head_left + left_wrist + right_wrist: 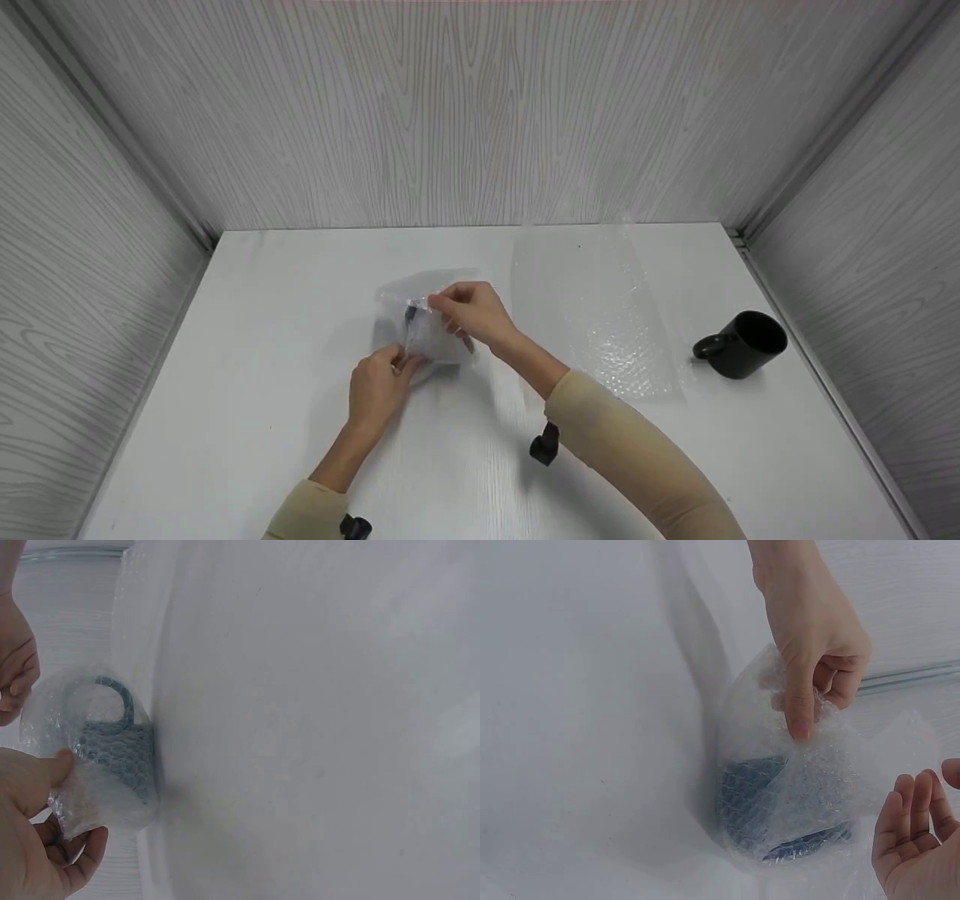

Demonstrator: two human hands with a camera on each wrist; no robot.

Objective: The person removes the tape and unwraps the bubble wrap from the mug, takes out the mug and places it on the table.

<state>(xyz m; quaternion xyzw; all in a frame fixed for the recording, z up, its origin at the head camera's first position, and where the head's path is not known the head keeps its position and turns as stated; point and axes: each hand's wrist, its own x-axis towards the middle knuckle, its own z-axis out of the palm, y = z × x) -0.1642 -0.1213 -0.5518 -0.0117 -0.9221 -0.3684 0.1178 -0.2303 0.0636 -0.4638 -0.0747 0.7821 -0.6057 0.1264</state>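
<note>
A mug [120,757], dark blue-grey through the plastic, sits on the table inside bubble wrap [435,337], its handle showing at one side. My left hand [379,386] pinches the near lower edge of the wrap between thumb and fingers. In the right wrist view the left thumb [800,709] presses on the plastic over the mug. My right hand [476,311] holds the upper part of the wrap with thumb and forefinger, its other fingers loosely bent. The right wrist view has the right hand [922,847] beside the loose end of the plastic.
A flat sheet of bubble wrap [592,315] lies on the white table [247,375], right of the hands. A black mug [742,345] lies tilted farther right, handle toward the sheet. Wood-grain panels [450,112] enclose the table at the back and both sides.
</note>
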